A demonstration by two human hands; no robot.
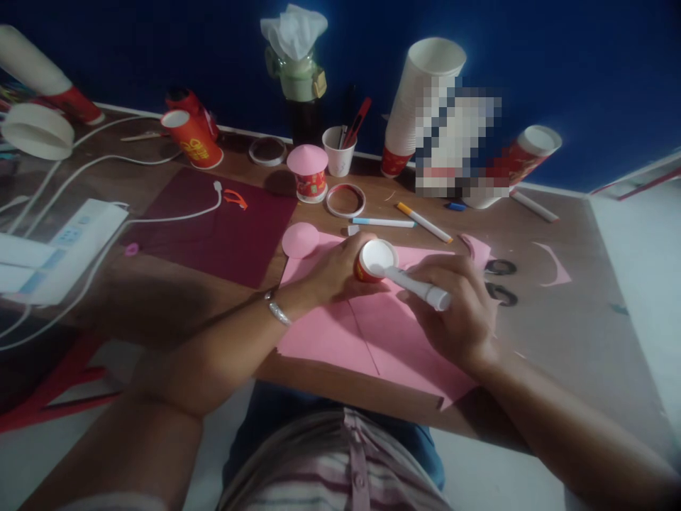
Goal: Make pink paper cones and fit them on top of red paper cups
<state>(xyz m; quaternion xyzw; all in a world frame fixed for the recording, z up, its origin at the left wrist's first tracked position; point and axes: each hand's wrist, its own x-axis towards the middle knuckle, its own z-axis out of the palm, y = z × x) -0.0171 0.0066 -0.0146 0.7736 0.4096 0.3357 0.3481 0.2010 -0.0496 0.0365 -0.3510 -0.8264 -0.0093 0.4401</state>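
My left hand (343, 266) is wrapped round a small red paper cup (367, 272) with a white face turned up. In my right hand (457, 301) is a white glue stick or pen (420, 287), its tip at the cup's white face. Both hands are over pink paper (340, 333), which lies near the table's front edge. A pink cone (301, 241) rests at the paper's upper left corner. Behind it stands a red cup (311, 187) with a pink cone top (307, 158).
Behind are tape rolls (345, 201), markers (424, 222), a white pen cup (339, 162), stacked paper cups (425, 92) and a tissue-topped bottle (301, 78). A dark red sheet (213, 234), white cables and a box (74, 245) lie left. Black scissor handles (501, 267) are at right.
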